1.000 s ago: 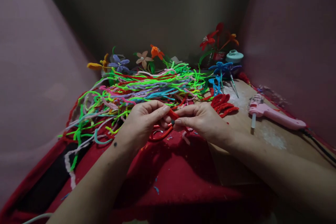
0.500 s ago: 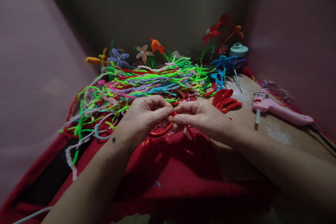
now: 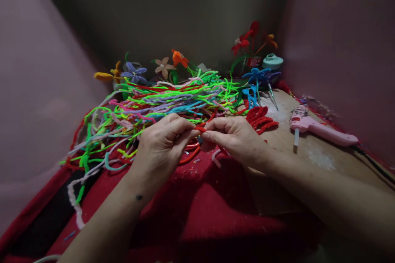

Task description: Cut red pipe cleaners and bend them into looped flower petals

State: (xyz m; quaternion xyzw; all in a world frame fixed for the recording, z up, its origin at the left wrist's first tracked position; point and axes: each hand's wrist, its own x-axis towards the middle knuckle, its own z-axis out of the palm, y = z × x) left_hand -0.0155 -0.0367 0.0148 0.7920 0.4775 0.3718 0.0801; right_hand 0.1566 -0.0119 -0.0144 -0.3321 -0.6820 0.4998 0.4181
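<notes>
A short stretch of red pipe cleaner [image 3: 200, 129] runs between my fingertips above the red cloth. My left hand [image 3: 168, 139] pinches one end between thumb and forefinger. From the other side my right hand [image 3: 231, 133] pinches it too, fingers closed. Beneath them, partly covered by my left hand, lies a tool with red loop handles [image 3: 190, 157]. Just beyond my right hand rests a cluster of bent red pipe cleaners [image 3: 262, 120]. Behind both hands spreads a big heap of colourful pipe cleaners [image 3: 175, 96].
A pink glue gun [image 3: 322, 128] lies on the brown board [image 3: 308, 154] at right, its cord trailing off. Pipe-cleaner flowers [image 3: 134, 72] stand along the back, with a blue flower [image 3: 257, 76] near a pale teal bottle [image 3: 273, 61]. Red cloth [image 3: 185, 205] covers the front.
My hands have drawn slightly apart, so more of the red pipe cleaner shows between them. My left wrist has turned, and more of the red-handled tool is uncovered. The view has shifted a little.
</notes>
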